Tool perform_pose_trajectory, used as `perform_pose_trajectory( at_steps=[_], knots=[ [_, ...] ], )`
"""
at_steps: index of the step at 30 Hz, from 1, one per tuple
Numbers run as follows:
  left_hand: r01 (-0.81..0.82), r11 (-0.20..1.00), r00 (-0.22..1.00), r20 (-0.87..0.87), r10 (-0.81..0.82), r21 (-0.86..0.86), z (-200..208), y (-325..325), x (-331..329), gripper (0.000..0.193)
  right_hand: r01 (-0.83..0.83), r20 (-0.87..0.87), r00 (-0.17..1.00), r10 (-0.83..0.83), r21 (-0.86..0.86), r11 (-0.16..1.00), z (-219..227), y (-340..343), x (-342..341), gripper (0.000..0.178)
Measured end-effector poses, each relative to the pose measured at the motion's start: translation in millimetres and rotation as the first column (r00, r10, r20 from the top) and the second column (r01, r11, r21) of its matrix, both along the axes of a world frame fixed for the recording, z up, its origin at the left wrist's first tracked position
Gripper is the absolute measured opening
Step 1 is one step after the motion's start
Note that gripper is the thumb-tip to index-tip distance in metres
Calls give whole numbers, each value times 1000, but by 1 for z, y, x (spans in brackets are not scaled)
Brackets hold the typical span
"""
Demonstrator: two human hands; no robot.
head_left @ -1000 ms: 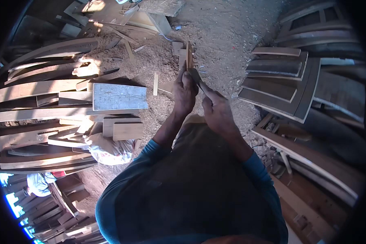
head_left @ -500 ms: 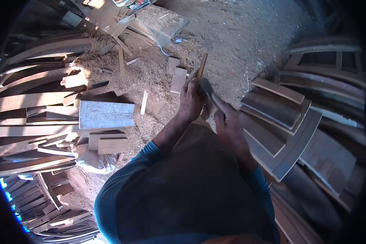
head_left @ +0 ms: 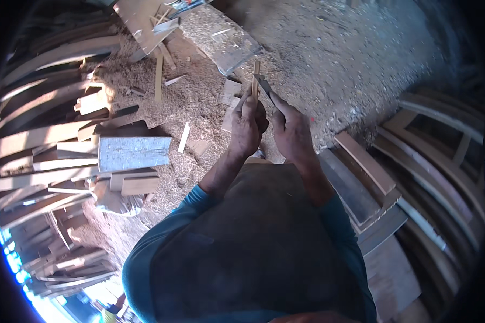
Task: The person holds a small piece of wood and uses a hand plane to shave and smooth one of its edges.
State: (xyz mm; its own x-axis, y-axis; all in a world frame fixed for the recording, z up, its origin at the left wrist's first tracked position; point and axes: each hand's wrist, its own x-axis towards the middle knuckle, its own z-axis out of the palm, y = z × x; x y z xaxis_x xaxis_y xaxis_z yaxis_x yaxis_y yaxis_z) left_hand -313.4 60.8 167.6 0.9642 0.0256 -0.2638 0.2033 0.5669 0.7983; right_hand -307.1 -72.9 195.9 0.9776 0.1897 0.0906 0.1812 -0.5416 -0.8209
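Note:
My left hand (head_left: 249,125) is closed around a thin wooden stick (head_left: 256,79) that points up and away from me. Close beside it, my right hand (head_left: 291,129) grips a dark-bladed knife (head_left: 265,89) whose blade rests against the upper part of the stick. Both hands are held together in front of my chest, above a floor strewn with wood shavings.
A grey rectangular block (head_left: 133,153) lies to the left among short wood offcuts (head_left: 140,184). Curved wooden pieces are stacked at the left (head_left: 48,59) and right (head_left: 436,156). A flat board (head_left: 145,19) and scraps lie at the top. Sawdust (head_left: 199,107) covers the ground.
The view has shifted, so the block and stacks sit lower left in frame. My hands stay together on the stick and knife, the blade still working at the stick's upper part.

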Motion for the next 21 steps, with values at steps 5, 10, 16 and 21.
perform_pose_trajectory(
  at_steps=[5,10,16,21],
  knots=[
    [-280,960,960,7,279,32,-8,-15,74,30,-213,73,976,204,145,966,-27,-2,103,48],
    [-477,859,874,-7,486,187,-9,-44,124,29,-386,-88,917,388,41,922,-15,-16,171,38],
    [-522,663,803,49,593,537,-23,-54,175,30,-485,-262,810,525,204,851,-19,-20,241,37],
    [-331,375,843,92,531,866,-46,-26,203,7,-572,-86,809,581,110,813,-38,8,277,39]
  ],
)
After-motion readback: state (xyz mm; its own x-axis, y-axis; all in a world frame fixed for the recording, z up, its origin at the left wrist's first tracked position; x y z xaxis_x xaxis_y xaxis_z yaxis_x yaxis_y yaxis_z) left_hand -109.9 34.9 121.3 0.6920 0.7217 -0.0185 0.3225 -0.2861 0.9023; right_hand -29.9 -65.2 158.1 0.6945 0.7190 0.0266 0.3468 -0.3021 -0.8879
